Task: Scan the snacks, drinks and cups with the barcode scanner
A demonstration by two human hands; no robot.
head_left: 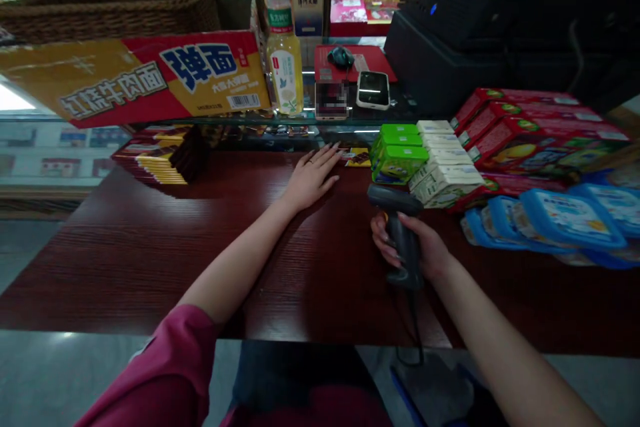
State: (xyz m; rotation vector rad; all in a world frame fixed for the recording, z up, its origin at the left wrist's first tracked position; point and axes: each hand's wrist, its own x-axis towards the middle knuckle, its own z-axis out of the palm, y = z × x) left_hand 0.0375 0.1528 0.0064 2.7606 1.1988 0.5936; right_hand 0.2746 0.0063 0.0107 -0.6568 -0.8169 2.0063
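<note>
Checkout counter, left to right. My left hand [313,177] lies flat on the dark wooden counter [150,247], fingers spread, holding nothing. My right hand [417,250] wraps shut around the handle of the barcode scanner [397,230], its head aimed toward the green boxes [397,153] just beyond. White boxes [443,170], red cartons [520,133] and blue tubs [565,220] sit alongside. Judged so, no item is under the scanner yet; scanning appears unstarted.

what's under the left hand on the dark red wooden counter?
The left hand lies flat, palm down, on the bare dark red wooden counter. Nothing shows beneath it, though the palm hides that spot. A small yellow packet lies just past its fingers.
</note>
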